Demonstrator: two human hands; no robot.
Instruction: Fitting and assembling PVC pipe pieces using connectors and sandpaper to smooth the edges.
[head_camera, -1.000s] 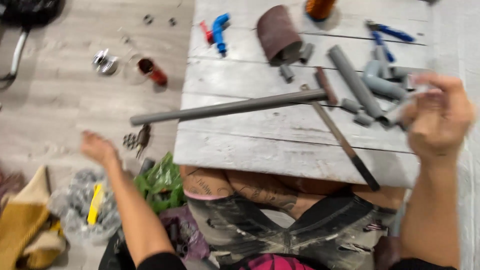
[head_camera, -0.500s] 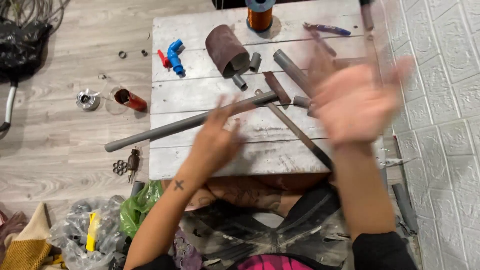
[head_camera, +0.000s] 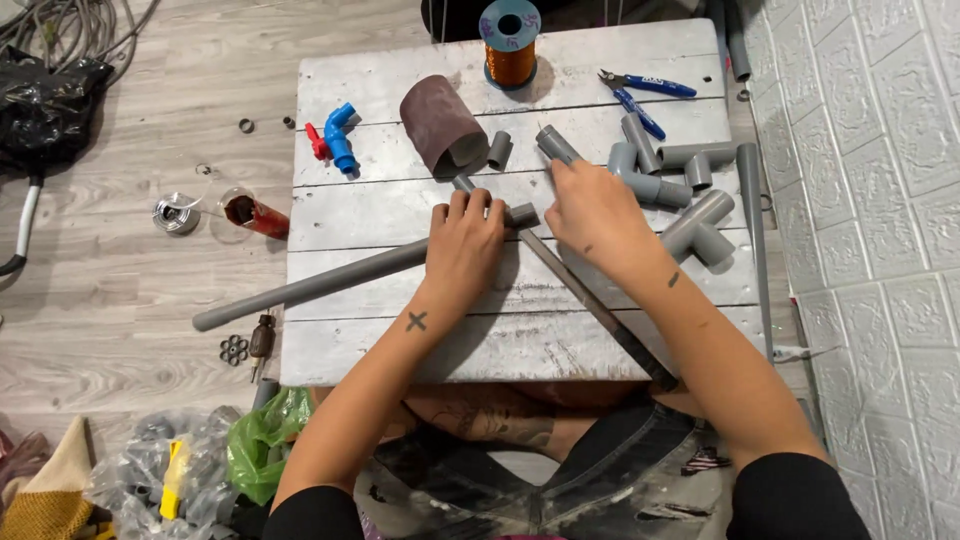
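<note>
**Long pipe pinned at its right end**

The long grey pipe (head_camera: 330, 280) lay across the pale plank bench (head_camera: 380, 345), its long axis running from lower left, past the bench edge, up to the right. The left hand (head_camera: 463, 250) pressed down on that right end, fingers curled over it — a closed grip on the pipe. The right hand (head_camera: 597, 215) rested just beside, over a dark hacksaw (head_camera: 600, 315) that slanted toward the person; whether it clasped anything could not be told. One long pipe, one sandpaper roll (head_camera: 440, 125), one copper wire spool (head_camera: 510, 45), one blue elbow fitting (head_camera: 340, 138).
</note>
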